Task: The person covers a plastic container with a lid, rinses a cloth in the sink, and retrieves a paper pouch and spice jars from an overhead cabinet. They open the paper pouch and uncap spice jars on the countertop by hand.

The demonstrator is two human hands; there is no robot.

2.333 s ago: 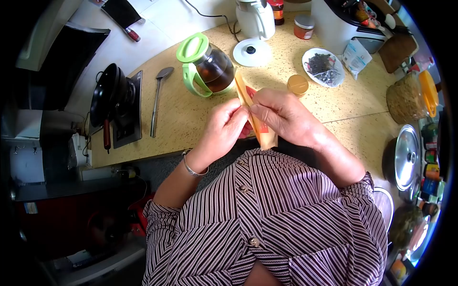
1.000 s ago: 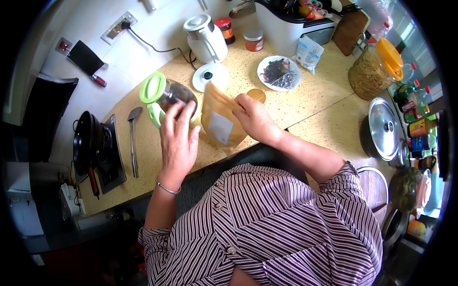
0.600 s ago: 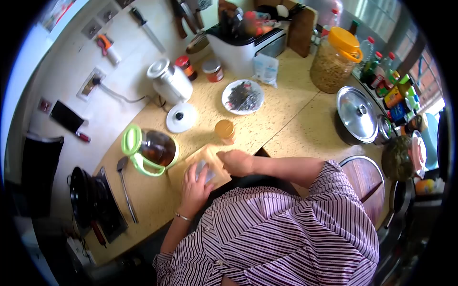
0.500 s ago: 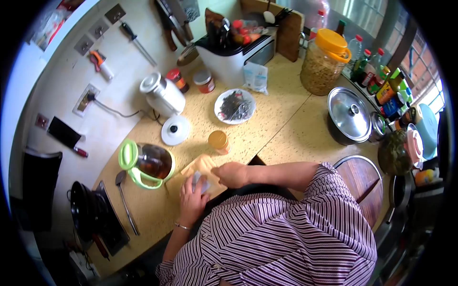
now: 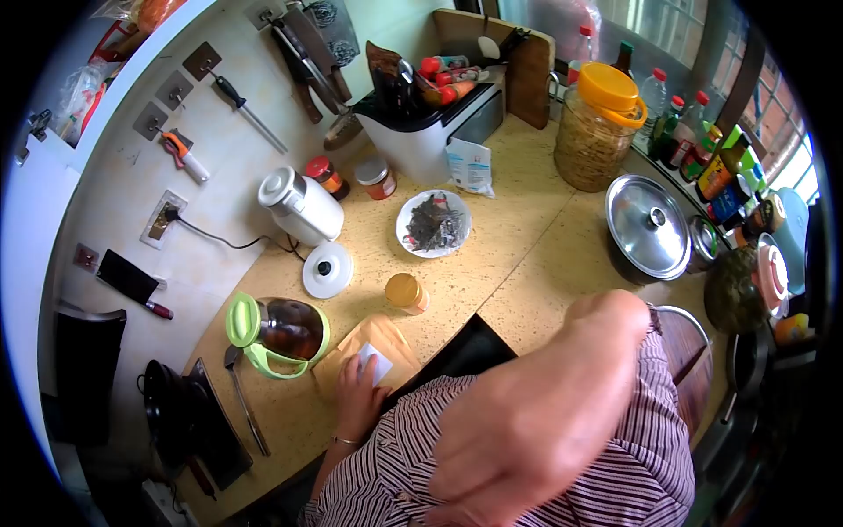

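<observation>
A brown paper bag (image 5: 392, 341) lies at the counter's near edge, with a whitish patch (image 5: 373, 362) on its face. I cannot tell whether that patch is a label, a window or a loose piece. My left hand (image 5: 356, 391) grips the bag from the near side, its fingers over the patch. Close to the camera, in front of the striped shirt, my right hand (image 5: 527, 430) is raised with its fingers curled downward; whatever they may hold is hidden. Beyond the bag stands a small jar with a tan lid (image 5: 407, 293). A green-handled pitcher of dark liquid (image 5: 294, 330) is to the left.
A plate of dark dried food (image 5: 436, 223), a white kettle (image 5: 303, 206) and a loose white lid (image 5: 327, 270) occupy the counter. On the right stand a lidded pot (image 5: 648, 228) and a big yellow-lidded jar (image 5: 597, 132). A long-handled spatula (image 5: 244, 400) lies left.
My right hand has left the bag and risen toward the camera, over the shirt. My left hand stays on the bag. The view has shifted slightly.
</observation>
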